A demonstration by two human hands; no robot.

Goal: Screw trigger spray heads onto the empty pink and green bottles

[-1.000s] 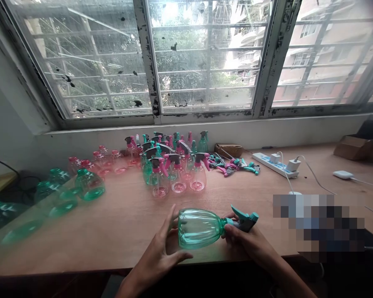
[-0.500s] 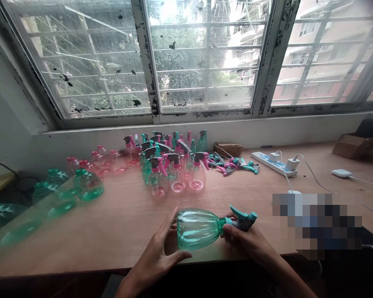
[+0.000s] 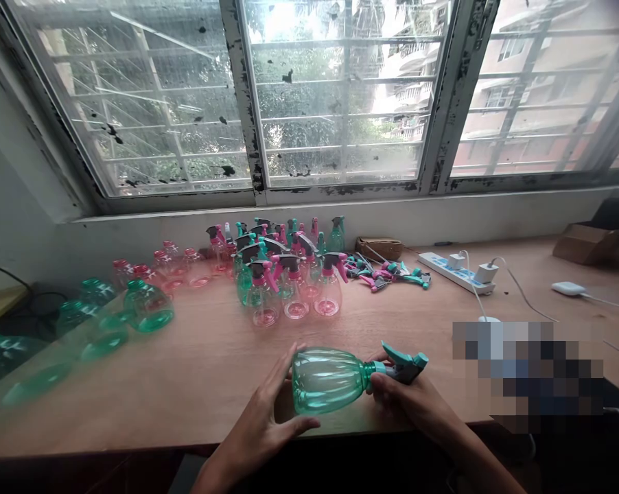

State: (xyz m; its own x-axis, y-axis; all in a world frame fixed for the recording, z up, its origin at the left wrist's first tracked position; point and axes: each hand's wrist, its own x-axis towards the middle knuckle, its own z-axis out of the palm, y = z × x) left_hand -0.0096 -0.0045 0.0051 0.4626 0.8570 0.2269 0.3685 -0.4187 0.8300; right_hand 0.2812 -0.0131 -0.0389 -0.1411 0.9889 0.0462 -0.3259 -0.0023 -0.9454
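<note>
A clear green spray bottle (image 3: 327, 381) lies sideways in the air above the table's front edge, its base to the left. My right hand (image 3: 399, 394) pinches its neck, just below the teal and black trigger head (image 3: 407, 362). Around the base is my left hand (image 3: 273, 405), fingers curved over the far side and upper edge, thumb along the lower edge. Some of its fingers are hidden behind the bottle. The trigger head sits on the bottle's neck; how tightly, I cannot tell.
Pink and green spray bottles with heads (image 3: 294, 295) stand in a cluster behind. Loose trigger heads (image 3: 386, 271) lie beside them. Headless green bottles (image 3: 147, 305) and pink bottles (image 3: 191, 267) stand left. A power strip (image 3: 456, 273) with cables is at right, near a blurred-out patch.
Almost nothing differs. The bottle appears turned very slightly about its length between my hands; both hands keep their places.
</note>
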